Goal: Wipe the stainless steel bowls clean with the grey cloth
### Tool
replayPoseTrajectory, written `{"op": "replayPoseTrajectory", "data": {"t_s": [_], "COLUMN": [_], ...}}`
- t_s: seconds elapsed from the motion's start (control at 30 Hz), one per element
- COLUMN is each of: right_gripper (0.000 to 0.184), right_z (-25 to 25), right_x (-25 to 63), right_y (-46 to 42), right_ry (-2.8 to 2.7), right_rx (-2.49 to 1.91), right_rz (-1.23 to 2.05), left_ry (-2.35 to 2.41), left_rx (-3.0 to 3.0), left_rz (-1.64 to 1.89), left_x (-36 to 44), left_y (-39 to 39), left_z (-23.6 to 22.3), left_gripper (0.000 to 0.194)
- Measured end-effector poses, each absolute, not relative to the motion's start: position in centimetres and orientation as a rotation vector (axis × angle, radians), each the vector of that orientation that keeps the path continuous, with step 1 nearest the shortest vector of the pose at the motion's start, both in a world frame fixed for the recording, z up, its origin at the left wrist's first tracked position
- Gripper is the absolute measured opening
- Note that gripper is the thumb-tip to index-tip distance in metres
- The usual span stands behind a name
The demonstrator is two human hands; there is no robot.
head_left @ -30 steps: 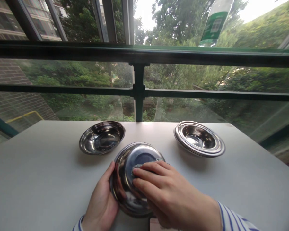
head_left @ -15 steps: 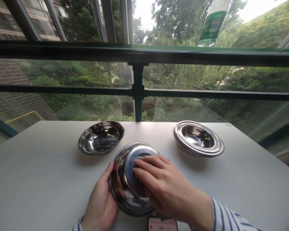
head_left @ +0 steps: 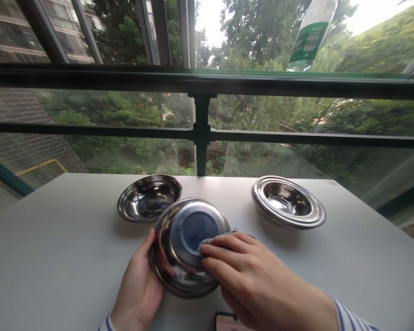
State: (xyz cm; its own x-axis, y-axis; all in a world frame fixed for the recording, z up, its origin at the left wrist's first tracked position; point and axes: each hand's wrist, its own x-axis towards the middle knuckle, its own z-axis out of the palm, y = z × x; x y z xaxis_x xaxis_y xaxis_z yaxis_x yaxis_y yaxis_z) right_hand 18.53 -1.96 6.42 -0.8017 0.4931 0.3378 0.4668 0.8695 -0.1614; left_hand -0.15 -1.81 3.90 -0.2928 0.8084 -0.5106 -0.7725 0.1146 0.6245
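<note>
My left hand [head_left: 140,280] grips the left rim of a shiny steel bowl [head_left: 172,250], thumb on the outside and fingers beneath. The bowl is tilted, its underside and round base facing me. Against the right part of that underside, my right hand [head_left: 251,271] presses a greyish cloth [head_left: 207,241], mostly hidden under the fingers. Behind the held bowl, to the left, another steel bowl [head_left: 150,200] stands upright on the table. Farther right sit nested steel bowls [head_left: 290,202], one inside another.
All this is on a white table [head_left: 55,239]. A phone [head_left: 227,322] lies at the near edge, partly under my right hand. Beyond the table runs a dark green railing [head_left: 124,80] with glass, and a bottle with a green label [head_left: 308,41] stands on it.
The held bowl has shifted slightly left and up with my left hand. My right hand has slid with the cloth from the base's middle toward its lower right, uncovering the base.
</note>
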Motion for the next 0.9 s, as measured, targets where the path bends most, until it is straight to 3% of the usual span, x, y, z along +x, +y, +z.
{"op": "replayPoseTrajectory", "data": {"t_s": [0.43, 0.9], "right_gripper": [0.03, 0.028], "right_z": [6.2, 6.3], "right_x": [19.5, 17.4], "right_y": [0.0, -2.2], "right_ry": [-2.612, -2.616], "right_rx": [-0.854, -0.536], "right_rz": [-0.056, -0.103], "left_ry": [1.026, 0.996], "left_rx": [0.085, 0.095], "left_rz": [1.475, 1.464], "left_x": [0.7, 0.5], "left_y": [-2.2, -2.1], "left_z": [3.8, 3.7], "left_gripper": [0.022, 0.023]}}
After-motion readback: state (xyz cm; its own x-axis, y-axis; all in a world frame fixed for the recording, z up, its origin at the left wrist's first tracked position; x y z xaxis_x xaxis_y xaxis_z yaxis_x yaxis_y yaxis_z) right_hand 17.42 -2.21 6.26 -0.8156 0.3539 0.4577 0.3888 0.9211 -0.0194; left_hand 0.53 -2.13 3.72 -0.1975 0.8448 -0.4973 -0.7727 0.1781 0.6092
